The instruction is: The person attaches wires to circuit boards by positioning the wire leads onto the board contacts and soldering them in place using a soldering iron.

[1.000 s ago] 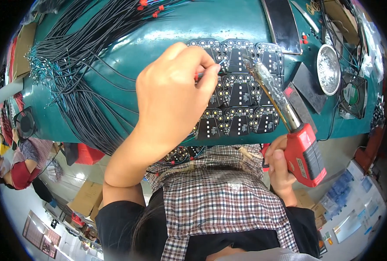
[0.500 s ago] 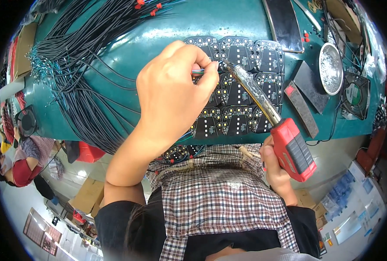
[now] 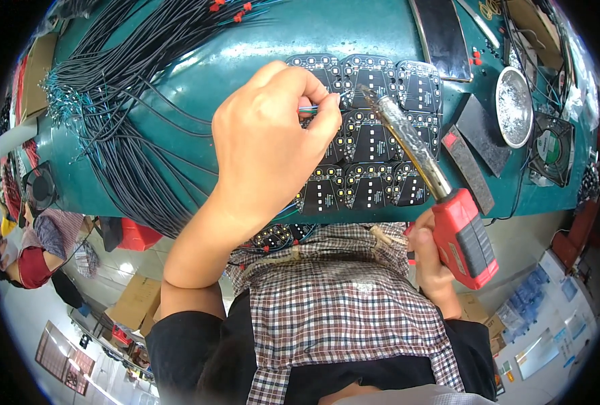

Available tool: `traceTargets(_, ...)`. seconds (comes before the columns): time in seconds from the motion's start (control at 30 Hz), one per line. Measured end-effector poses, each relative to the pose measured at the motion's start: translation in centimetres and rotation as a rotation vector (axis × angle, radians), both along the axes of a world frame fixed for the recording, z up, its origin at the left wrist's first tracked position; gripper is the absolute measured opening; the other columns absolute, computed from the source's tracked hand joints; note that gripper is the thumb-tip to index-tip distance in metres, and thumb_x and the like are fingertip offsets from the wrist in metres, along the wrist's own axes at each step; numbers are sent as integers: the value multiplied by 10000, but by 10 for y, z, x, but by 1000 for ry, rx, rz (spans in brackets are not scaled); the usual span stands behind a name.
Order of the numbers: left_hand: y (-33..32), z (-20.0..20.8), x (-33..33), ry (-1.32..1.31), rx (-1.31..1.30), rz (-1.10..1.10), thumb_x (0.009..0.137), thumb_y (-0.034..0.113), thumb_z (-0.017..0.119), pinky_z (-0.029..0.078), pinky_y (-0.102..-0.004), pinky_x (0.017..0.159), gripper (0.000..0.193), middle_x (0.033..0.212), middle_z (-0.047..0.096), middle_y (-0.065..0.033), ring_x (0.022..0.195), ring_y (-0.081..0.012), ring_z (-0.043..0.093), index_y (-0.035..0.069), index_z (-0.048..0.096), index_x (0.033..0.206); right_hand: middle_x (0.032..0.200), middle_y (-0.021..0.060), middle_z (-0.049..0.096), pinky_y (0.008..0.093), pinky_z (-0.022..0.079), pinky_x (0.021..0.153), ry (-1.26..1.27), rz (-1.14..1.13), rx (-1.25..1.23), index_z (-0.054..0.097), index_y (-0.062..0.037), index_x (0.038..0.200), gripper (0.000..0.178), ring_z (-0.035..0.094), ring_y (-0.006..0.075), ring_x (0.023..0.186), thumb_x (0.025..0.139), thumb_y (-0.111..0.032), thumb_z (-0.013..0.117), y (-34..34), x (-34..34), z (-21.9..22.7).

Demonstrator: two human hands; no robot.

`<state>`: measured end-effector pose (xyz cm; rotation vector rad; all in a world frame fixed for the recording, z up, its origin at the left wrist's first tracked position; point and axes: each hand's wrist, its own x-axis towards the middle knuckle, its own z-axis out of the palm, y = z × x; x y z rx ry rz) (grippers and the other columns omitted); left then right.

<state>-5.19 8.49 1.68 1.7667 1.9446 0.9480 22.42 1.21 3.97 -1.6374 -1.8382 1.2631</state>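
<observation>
Several black circuit boards (image 3: 369, 185) with small white and yellow LEDs lie in a grid on the green table. Over their left side my left hand (image 3: 266, 131) is closed in a pinch on thin coloured wires (image 3: 307, 109) at the end of a black cable. My right hand (image 3: 431, 263) grips the red and black handle of a soldering iron (image 3: 463, 233) near the table's front edge. The iron's metal barrel slants up and left across the boards, its tip over the top middle board, apart from the wires.
A big bundle of black cables (image 3: 128, 172) with bared wire ends covers the left side. At the right are a metal bowl (image 3: 514, 108) of silvery bits, dark flat blocks (image 3: 482, 135) and a small fan (image 3: 553, 148). Another person (image 3: 37, 253) is at far left.
The soldering iron has moved right, its tip drawing away from the wires in my left hand. My left hand stays nearly still.
</observation>
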Motion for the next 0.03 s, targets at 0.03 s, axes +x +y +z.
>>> traceTargets(0.03,0,1,0,7,8,2,810,96,800,445,-296,564,123,747,637,-34,619,-147,575,46,691,785,938,140,735,404,580,831,-5,14,-5,730,-21,1013,199,733,344,867,883,-170,756,-2,5,-2)
